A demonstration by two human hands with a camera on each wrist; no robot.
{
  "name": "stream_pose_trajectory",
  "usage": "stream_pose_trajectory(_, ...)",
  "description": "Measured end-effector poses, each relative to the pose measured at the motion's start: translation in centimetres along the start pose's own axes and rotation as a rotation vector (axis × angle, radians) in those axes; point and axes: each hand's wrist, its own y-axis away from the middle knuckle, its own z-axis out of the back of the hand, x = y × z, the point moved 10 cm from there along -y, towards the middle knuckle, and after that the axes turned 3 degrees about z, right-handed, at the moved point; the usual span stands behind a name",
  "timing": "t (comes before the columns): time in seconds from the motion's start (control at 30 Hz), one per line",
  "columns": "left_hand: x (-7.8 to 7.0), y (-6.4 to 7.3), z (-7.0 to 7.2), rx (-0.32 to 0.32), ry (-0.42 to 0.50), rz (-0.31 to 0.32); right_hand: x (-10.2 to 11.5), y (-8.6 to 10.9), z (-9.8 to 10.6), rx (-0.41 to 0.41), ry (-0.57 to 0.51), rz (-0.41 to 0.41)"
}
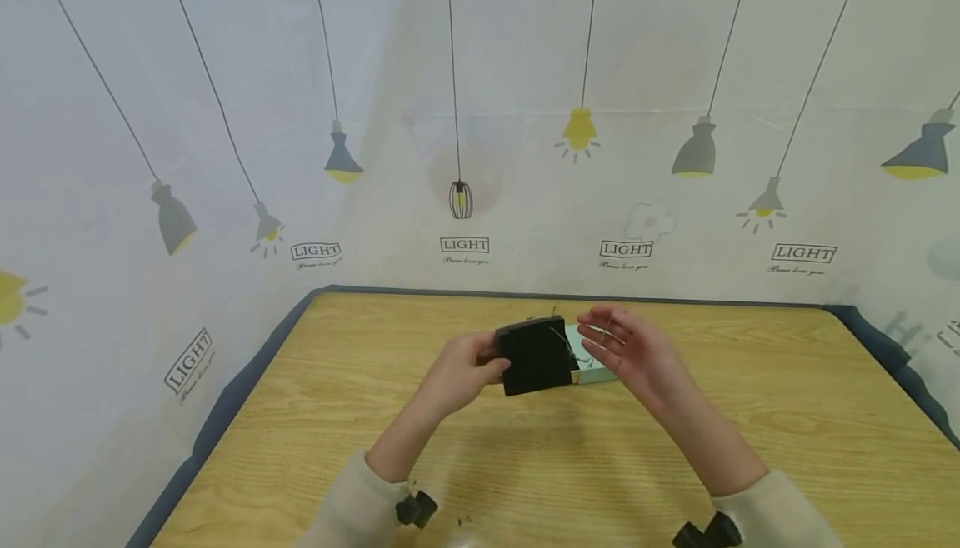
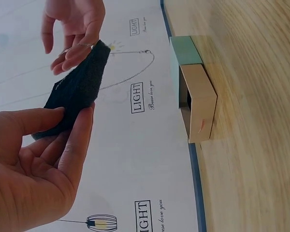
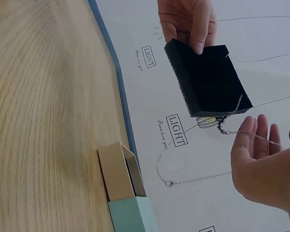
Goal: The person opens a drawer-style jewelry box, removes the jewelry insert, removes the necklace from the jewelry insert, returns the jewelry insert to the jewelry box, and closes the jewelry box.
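My left hand (image 1: 457,373) pinches a black foam pad (image 1: 534,356) by its edge, thumb on one face and fingers behind. In the right wrist view a thin silver necklace (image 3: 221,126) with a dark beaded part hangs at the pad's corner, its chain drooping in a long loop below. My right hand (image 3: 266,169) is beside that corner, palm up, its fingers loosely extended with the chain running across them. Behind the pad lies a mint-green box (image 2: 186,50) with its beige inner drawer (image 2: 203,101) pulled partway out.
The wood-grain table (image 1: 390,481) has a dark blue edge (image 1: 255,369) along its sides and back. A white curtain (image 1: 525,181) printed with hanging lamps surrounds it. Small dark specks (image 1: 465,520) lie near the front.
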Motion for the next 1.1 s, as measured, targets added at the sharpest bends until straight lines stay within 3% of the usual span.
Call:
stream_pose_trajectory(0.2,-0.1,0.0,-0.2,0.0,0.011,0.001,-0.4,0.1,-0.4,-0.009,0.238,-0.011)
stream_pose_trajectory(0.4,-0.2,0.0,-0.3,0.0,0.01,-0.006,-0.5,0.2,-0.3,-0.058,0.405,0.009)
stream_pose_trajectory(0.8,-0.3,0.0,-0.6,0.003,0.006,-0.008,-1.1,0.3,-0.1,-0.072,0.573,-0.034)
stream_pose_trajectory(1.1,-0.2,-0.1,-1.1,0.009,-0.007,-0.007,-1.5,0.3,0.0,-0.043,0.699,-0.018)
